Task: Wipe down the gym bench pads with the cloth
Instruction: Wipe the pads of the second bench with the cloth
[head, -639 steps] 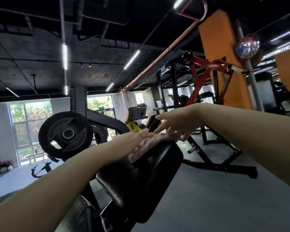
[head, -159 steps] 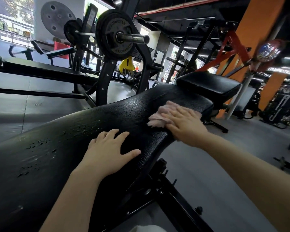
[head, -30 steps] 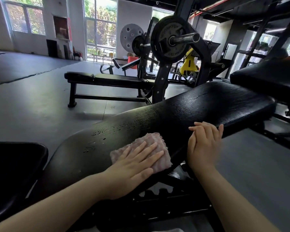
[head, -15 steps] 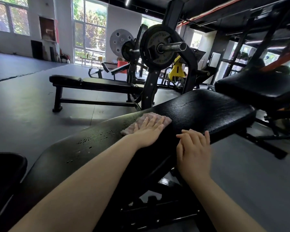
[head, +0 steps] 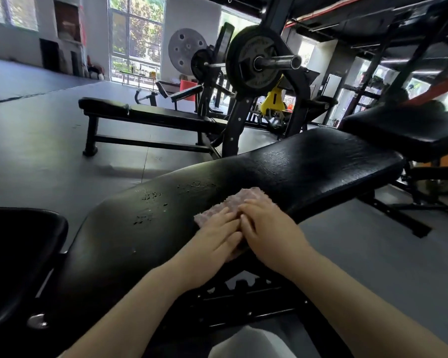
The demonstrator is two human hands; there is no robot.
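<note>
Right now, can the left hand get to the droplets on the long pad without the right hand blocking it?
Probably yes. The droplets lie to the left of the cloth, on bare pad. The left hand is on that side; the right hand sits on the other, so nothing crosses the path.

two forearms are entering from the bottom of the frame, both bare, with no sleeve showing up to the frame's lower edge. the left hand [head: 215, 239] and the right hand [head: 267, 228] are showing near the centre, both bare, wearing no glove, ring, watch or band on the visible parts. at the bottom centre of the frame a pale grey piece of clothing [head: 248, 344] is showing between the forearms; which garment it is cannot be told.
</note>
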